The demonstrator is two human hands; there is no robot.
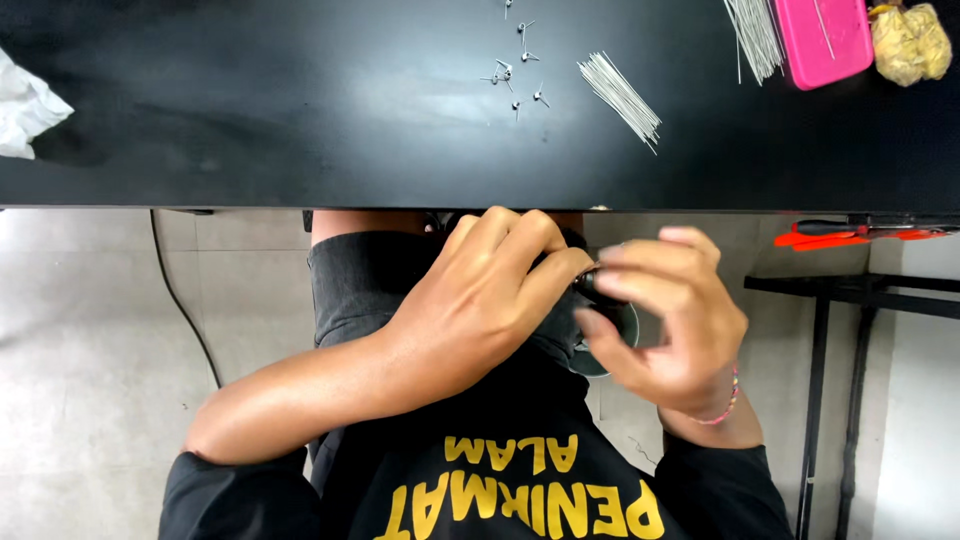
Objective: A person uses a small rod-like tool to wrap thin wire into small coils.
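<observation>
A: Count?
B: One black table point(250, 150), one pink box point(822, 38), two wire bundles point(620, 97), about seven small bent pieces point(515, 72).
A: Grip?
B: Left hand point(480, 300), right hand point(665, 320) both pinched shut on a small dark tool point(590, 282) below the table edge.

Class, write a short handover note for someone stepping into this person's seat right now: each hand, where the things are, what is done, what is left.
Left hand: closed around a small dark tool, held over the lap below the table edge.
Right hand: fingertips pinching at the tool's tip; what it grips is too small to tell.
On the table: loose bundle of thin wires, more wires beside a pink box.
Done: a few small twisted wire pieces lie on the table.
Left: most straight wires are unworked.
</observation>
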